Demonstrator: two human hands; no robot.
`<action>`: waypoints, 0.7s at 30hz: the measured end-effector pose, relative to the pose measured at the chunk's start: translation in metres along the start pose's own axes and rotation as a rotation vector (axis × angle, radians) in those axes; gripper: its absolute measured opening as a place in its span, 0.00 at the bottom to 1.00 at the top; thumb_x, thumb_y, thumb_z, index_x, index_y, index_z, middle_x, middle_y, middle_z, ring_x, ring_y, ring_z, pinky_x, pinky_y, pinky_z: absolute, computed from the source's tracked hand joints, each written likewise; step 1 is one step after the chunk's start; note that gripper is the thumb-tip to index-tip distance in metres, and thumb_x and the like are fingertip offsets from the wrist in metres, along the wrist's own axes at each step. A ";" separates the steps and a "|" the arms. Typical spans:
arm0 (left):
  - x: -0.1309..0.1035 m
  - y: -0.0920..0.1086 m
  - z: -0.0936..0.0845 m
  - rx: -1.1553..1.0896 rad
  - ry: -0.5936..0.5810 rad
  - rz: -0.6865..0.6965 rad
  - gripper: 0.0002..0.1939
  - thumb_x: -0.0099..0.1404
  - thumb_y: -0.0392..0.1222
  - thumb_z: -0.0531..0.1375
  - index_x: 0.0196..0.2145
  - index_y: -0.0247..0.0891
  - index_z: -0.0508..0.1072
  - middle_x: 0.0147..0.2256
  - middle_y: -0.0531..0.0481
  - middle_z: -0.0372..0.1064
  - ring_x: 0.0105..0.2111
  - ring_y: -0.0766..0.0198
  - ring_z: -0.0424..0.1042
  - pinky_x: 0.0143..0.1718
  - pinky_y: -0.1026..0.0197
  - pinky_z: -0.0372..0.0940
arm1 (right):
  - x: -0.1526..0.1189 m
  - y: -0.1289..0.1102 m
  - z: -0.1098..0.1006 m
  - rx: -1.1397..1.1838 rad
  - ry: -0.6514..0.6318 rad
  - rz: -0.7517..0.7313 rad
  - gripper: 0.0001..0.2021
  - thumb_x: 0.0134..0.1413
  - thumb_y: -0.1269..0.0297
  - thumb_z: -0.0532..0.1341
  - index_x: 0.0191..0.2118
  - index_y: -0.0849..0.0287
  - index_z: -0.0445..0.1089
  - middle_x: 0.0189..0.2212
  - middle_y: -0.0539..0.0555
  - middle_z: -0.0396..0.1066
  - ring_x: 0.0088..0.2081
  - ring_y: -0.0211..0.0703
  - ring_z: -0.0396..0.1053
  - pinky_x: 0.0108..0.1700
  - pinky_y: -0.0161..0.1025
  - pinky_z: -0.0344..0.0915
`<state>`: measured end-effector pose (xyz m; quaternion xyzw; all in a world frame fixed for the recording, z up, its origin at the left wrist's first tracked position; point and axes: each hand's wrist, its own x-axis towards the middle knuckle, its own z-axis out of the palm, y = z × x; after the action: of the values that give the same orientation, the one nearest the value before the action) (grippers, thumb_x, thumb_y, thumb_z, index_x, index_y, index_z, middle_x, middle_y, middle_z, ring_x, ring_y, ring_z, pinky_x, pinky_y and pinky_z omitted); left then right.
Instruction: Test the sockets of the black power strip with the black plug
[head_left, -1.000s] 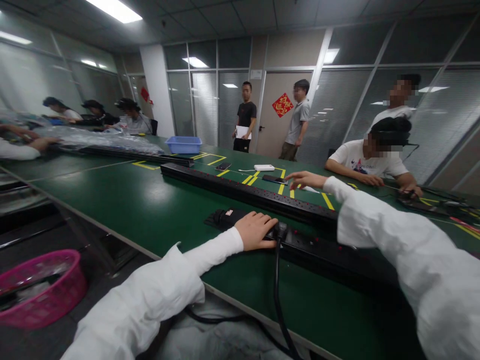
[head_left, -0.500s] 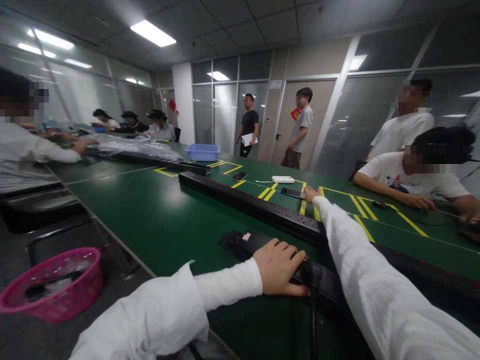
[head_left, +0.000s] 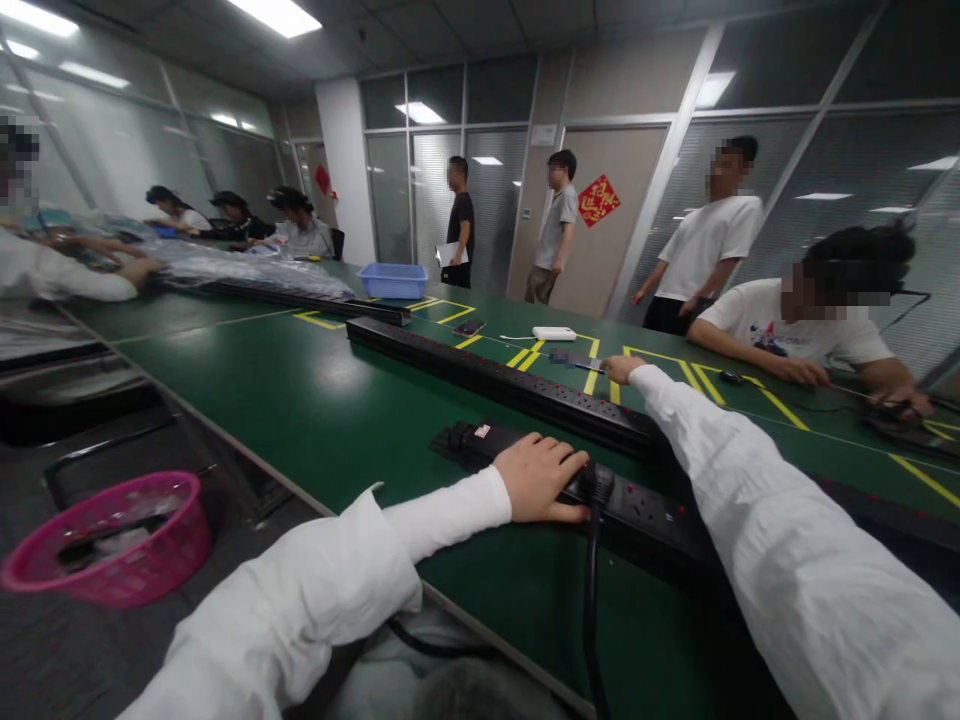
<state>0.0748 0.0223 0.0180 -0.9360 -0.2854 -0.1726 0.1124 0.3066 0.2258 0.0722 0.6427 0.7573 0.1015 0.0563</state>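
Observation:
My left hand [head_left: 541, 478] lies over a black power strip [head_left: 652, 508], its fingers across the top and its thumb along the near side. A black plug [head_left: 598, 484] with a thick cord is seated in that strip, right beside my fingers. My right arm is stretched across the table, and my right hand [head_left: 621, 369] pinches the near end of a smartphone [head_left: 586, 362]. The phone's screen is blurred out. Between my two hands runs a long black power strip [head_left: 495, 385] with red switches. My right fingertips are partly hidden.
A white power bank [head_left: 553, 333] and another phone [head_left: 469, 328] lie beyond the long strip. Farther back stand a blue bin [head_left: 392, 281] and plastic-wrapped strips [head_left: 255, 272]. A pink basket [head_left: 109, 540] sits low at left. Co-workers sit on both sides; several people stand behind.
The view has tilted down and turned slightly right. My left hand stays on the strip. At the phone, my right hand has shifted slightly, and the screen now appears blurred out.

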 end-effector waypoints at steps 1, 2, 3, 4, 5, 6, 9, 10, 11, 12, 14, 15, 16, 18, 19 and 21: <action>0.000 0.000 0.000 -0.002 0.006 -0.003 0.32 0.56 0.63 0.46 0.50 0.36 0.57 0.42 0.43 0.64 0.42 0.54 0.63 0.41 0.54 0.55 | -0.006 -0.007 -0.004 -0.006 0.011 -0.023 0.14 0.56 0.62 0.53 0.46 0.63 0.61 0.44 0.56 0.62 0.42 0.41 0.64 0.42 0.44 0.64; 0.000 0.000 0.000 -0.003 0.007 0.000 0.32 0.56 0.63 0.46 0.50 0.36 0.57 0.42 0.43 0.64 0.43 0.54 0.63 0.41 0.54 0.55 | -0.014 -0.015 -0.008 -0.010 0.035 -0.055 0.12 0.56 0.65 0.52 0.45 0.62 0.63 0.43 0.58 0.63 0.42 0.43 0.64 0.42 0.43 0.62; 0.000 -0.001 0.001 -0.001 0.007 0.002 0.32 0.56 0.63 0.46 0.50 0.36 0.57 0.42 0.43 0.64 0.43 0.54 0.63 0.41 0.54 0.55 | -0.024 -0.023 -0.013 -0.014 0.063 -0.095 0.11 0.57 0.67 0.51 0.44 0.60 0.64 0.43 0.58 0.64 0.44 0.45 0.63 0.43 0.43 0.61; 0.001 -0.001 0.001 0.000 0.003 0.007 0.32 0.56 0.63 0.46 0.50 0.36 0.57 0.42 0.43 0.64 0.43 0.54 0.63 0.41 0.54 0.55 | -0.037 -0.032 -0.018 -0.017 0.094 -0.142 0.11 0.57 0.68 0.49 0.44 0.58 0.64 0.44 0.57 0.64 0.45 0.46 0.62 0.44 0.42 0.59; 0.001 -0.001 0.002 0.002 0.001 0.012 0.32 0.56 0.63 0.46 0.50 0.36 0.57 0.42 0.43 0.64 0.43 0.54 0.63 0.41 0.54 0.55 | -0.054 -0.039 -0.023 -0.018 0.127 -0.191 0.12 0.57 0.67 0.48 0.45 0.56 0.64 0.46 0.56 0.63 0.47 0.46 0.61 0.45 0.42 0.58; 0.001 -0.002 0.002 0.002 0.000 0.014 0.33 0.56 0.63 0.46 0.50 0.36 0.57 0.42 0.43 0.64 0.43 0.54 0.63 0.41 0.54 0.55 | -0.074 -0.046 -0.028 -0.018 0.155 -0.236 0.13 0.58 0.65 0.47 0.46 0.55 0.62 0.47 0.55 0.62 0.48 0.46 0.60 0.45 0.41 0.57; 0.000 -0.002 0.002 -0.001 -0.002 0.017 0.33 0.56 0.62 0.46 0.51 0.35 0.56 0.43 0.43 0.64 0.43 0.55 0.62 0.42 0.54 0.55 | -0.146 -0.062 -0.042 0.005 0.283 -0.414 0.15 0.58 0.62 0.43 0.46 0.56 0.61 0.40 0.55 0.67 0.41 0.45 0.65 0.39 0.39 0.57; 0.000 -0.002 0.002 -0.004 -0.004 0.019 0.32 0.57 0.62 0.46 0.51 0.35 0.56 0.43 0.43 0.64 0.44 0.55 0.62 0.42 0.54 0.55 | -0.170 -0.066 -0.045 0.024 0.285 -0.424 0.14 0.58 0.62 0.43 0.46 0.56 0.60 0.36 0.54 0.68 0.36 0.44 0.66 0.37 0.38 0.57; -0.001 -0.002 0.001 -0.007 -0.007 0.019 0.32 0.57 0.62 0.45 0.51 0.35 0.56 0.43 0.43 0.64 0.44 0.55 0.62 0.42 0.54 0.55 | -0.192 -0.069 -0.045 0.055 0.272 -0.435 0.14 0.58 0.63 0.43 0.45 0.55 0.60 0.34 0.53 0.69 0.34 0.43 0.66 0.35 0.37 0.57; -0.001 -0.001 0.000 -0.008 -0.011 0.018 0.32 0.57 0.62 0.45 0.50 0.35 0.56 0.43 0.43 0.64 0.44 0.55 0.62 0.42 0.54 0.55 | -0.212 -0.072 -0.044 0.104 0.251 -0.452 0.13 0.57 0.64 0.43 0.45 0.56 0.59 0.34 0.53 0.69 0.34 0.42 0.66 0.35 0.36 0.57; -0.001 0.000 -0.002 -0.006 -0.023 0.015 0.31 0.57 0.62 0.46 0.50 0.36 0.56 0.42 0.43 0.64 0.43 0.55 0.63 0.42 0.54 0.55 | -0.240 -0.080 -0.036 0.189 0.208 -0.509 0.13 0.56 0.65 0.45 0.46 0.56 0.57 0.38 0.53 0.66 0.37 0.41 0.66 0.36 0.35 0.57; -0.001 0.001 -0.003 -0.003 -0.032 0.014 0.31 0.57 0.62 0.45 0.50 0.35 0.56 0.42 0.43 0.64 0.43 0.55 0.63 0.42 0.54 0.56 | -0.248 -0.083 -0.030 0.224 0.223 -0.498 0.16 0.54 0.65 0.47 0.49 0.57 0.55 0.41 0.55 0.64 0.37 0.41 0.65 0.36 0.35 0.58; 0.001 0.001 -0.004 0.001 -0.046 0.015 0.31 0.57 0.62 0.45 0.49 0.35 0.57 0.41 0.43 0.64 0.42 0.55 0.64 0.41 0.54 0.56 | -0.253 -0.087 -0.025 0.249 0.236 -0.475 0.18 0.53 0.64 0.48 0.51 0.58 0.52 0.43 0.56 0.62 0.37 0.41 0.65 0.35 0.35 0.58; 0.006 0.001 -0.005 0.011 -0.091 0.022 0.31 0.56 0.63 0.46 0.46 0.34 0.60 0.39 0.42 0.65 0.40 0.54 0.65 0.40 0.53 0.57 | -0.253 -0.094 -0.019 0.263 0.270 -0.428 0.20 0.52 0.60 0.49 0.51 0.59 0.52 0.42 0.56 0.61 0.35 0.41 0.65 0.33 0.35 0.58; 0.010 0.001 -0.005 0.012 -0.123 0.026 0.32 0.54 0.65 0.46 0.44 0.34 0.61 0.38 0.42 0.65 0.39 0.53 0.66 0.39 0.53 0.58 | -0.250 -0.097 -0.018 0.246 0.264 -0.423 0.19 0.52 0.57 0.50 0.49 0.58 0.54 0.41 0.56 0.61 0.34 0.41 0.65 0.32 0.35 0.57; 0.019 -0.002 -0.004 -0.010 -0.201 0.041 0.33 0.50 0.67 0.48 0.41 0.34 0.64 0.37 0.42 0.67 0.37 0.52 0.67 0.36 0.53 0.60 | -0.242 -0.100 -0.019 0.181 0.272 -0.396 0.17 0.53 0.52 0.49 0.43 0.58 0.58 0.37 0.55 0.64 0.33 0.42 0.65 0.30 0.34 0.55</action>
<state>0.0880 0.0320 0.0288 -0.9548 -0.2752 -0.0771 0.0819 0.2464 -0.0295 0.0574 0.4646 0.8751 0.1059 -0.0847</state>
